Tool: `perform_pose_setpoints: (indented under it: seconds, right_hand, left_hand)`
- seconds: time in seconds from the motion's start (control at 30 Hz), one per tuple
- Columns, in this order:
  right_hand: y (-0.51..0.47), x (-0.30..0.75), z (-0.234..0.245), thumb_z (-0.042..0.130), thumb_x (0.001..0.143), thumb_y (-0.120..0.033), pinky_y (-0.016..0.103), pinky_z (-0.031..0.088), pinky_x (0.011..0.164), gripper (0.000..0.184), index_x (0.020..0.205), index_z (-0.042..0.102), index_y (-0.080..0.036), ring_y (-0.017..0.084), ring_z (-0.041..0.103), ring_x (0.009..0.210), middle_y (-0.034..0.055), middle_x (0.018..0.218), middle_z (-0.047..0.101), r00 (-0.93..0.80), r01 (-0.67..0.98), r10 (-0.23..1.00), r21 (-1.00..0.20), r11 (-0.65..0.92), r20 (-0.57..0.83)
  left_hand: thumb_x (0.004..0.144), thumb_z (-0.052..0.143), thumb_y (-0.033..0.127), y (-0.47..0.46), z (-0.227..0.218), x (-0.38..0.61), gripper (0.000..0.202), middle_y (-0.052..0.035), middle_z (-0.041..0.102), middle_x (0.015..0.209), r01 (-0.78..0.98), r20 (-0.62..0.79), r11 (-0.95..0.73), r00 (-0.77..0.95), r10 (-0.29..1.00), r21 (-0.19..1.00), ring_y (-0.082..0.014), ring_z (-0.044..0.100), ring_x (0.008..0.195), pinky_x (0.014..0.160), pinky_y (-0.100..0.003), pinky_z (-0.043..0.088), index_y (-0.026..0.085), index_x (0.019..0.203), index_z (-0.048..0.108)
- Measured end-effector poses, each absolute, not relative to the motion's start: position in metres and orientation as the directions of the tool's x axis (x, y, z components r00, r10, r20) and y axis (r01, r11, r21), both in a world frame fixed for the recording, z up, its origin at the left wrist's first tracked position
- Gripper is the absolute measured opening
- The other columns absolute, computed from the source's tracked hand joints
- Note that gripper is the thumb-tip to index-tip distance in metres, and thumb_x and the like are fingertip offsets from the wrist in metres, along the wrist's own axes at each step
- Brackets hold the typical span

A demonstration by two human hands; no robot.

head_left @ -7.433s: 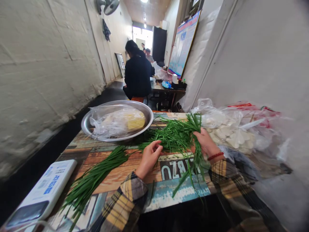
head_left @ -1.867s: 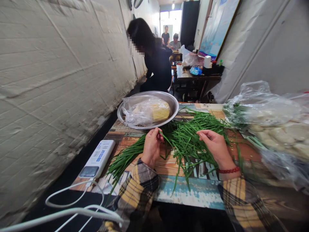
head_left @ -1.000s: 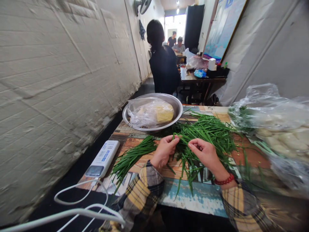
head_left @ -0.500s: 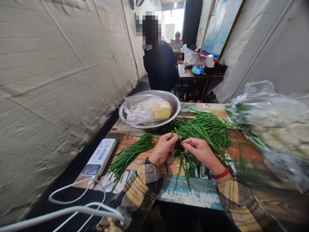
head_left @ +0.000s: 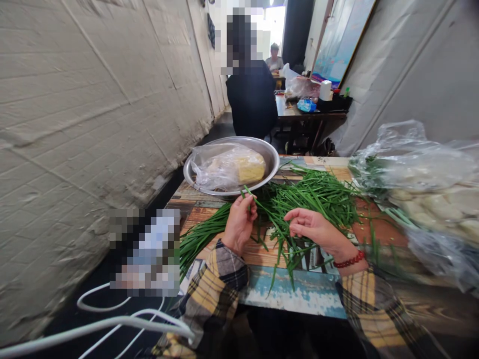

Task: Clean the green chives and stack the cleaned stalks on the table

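A loose heap of green chives (head_left: 314, 197) lies across the painted wooden table (head_left: 299, 294). My left hand (head_left: 241, 224) is closed in a pinch on one chive stalk, lifted just in front of the steel basin. My right hand (head_left: 312, 228) hovers over the heap's near edge, palm turned up, fingers curled; whether it holds a stalk I cannot make out. A tidier bundle of chives (head_left: 200, 235) lies to the left of my left hand.
A steel basin (head_left: 270, 160) holds a plastic bag with yellow contents. Clear bags of pale food (head_left: 426, 189) fill the right side. A white cable (head_left: 112, 319) loops at the lower left. A person in black (head_left: 251, 97) sits ahead with their back turned.
My hands have drawn apart. The left hand has moved left and up with a stalk pinched in it; the right hand has stayed over the heap.
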State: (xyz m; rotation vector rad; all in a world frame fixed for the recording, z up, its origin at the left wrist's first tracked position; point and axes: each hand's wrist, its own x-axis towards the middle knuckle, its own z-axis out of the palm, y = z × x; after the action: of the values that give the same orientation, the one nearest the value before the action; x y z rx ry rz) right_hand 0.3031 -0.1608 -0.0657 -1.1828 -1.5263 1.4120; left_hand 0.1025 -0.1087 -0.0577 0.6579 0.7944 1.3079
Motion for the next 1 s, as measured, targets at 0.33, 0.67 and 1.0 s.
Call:
perform_pose_setpoints:
  seconds: [0.33, 0.67, 1.0]
  right_hand:
    - [-0.159, 0.301, -0.072, 0.053, 0.085, -0.038, 0.029, 0.047, 0.068, 0.024, 0.092, 0.069, -0.021, 0.017, 0.062, 0.075, 0.0037, 0.081, 0.068, -0.212, 0.437, 0.958, -0.858, 0.272, 0.196]
    - [-0.161, 0.291, -0.083, 0.052, 0.087, -0.031, 0.036, 0.045, 0.078, 0.021, 0.095, 0.071, -0.023, 0.021, 0.060, 0.085, 0.0064, 0.090, 0.070, -0.371, 0.667, 0.873, -0.564, 0.488, 0.317]
    - [-0.158, 0.299, -0.071, 0.064, 0.076, -0.036, 0.028, 0.049, 0.070, 0.035, 0.105, 0.057, -0.018, 0.017, 0.068, 0.078, 0.0015, 0.077, 0.068, -0.116, 0.138, 0.989, -0.984, 0.109, 0.093]
  left_hand:
    - [0.070, 0.060, 0.023, -0.115, -0.045, 0.100, 0.013, 0.0021, 0.052, 0.066, -0.650, -0.131, 0.199, 0.151, 0.980, 0.733, -0.0054, 0.045, 0.048, 0.045, -0.019, 0.034, 0.016, 0.077, 0.051]
    - [0.073, 0.067, 0.034, -0.113, -0.050, 0.099, 0.025, 0.0108, 0.026, 0.050, -0.589, -0.137, 0.203, 0.156, 0.978, 0.782, -0.0008, 0.019, 0.036, 0.037, -0.016, 0.012, 0.016, 0.081, 0.052]
    - [0.074, 0.066, 0.034, -0.116, -0.051, 0.106, 0.025, 0.0080, 0.037, 0.055, -0.506, -0.158, 0.291, 0.289, 0.944, 0.812, -0.0012, 0.027, 0.038, 0.036, -0.015, 0.013, 0.017, 0.078, 0.048]
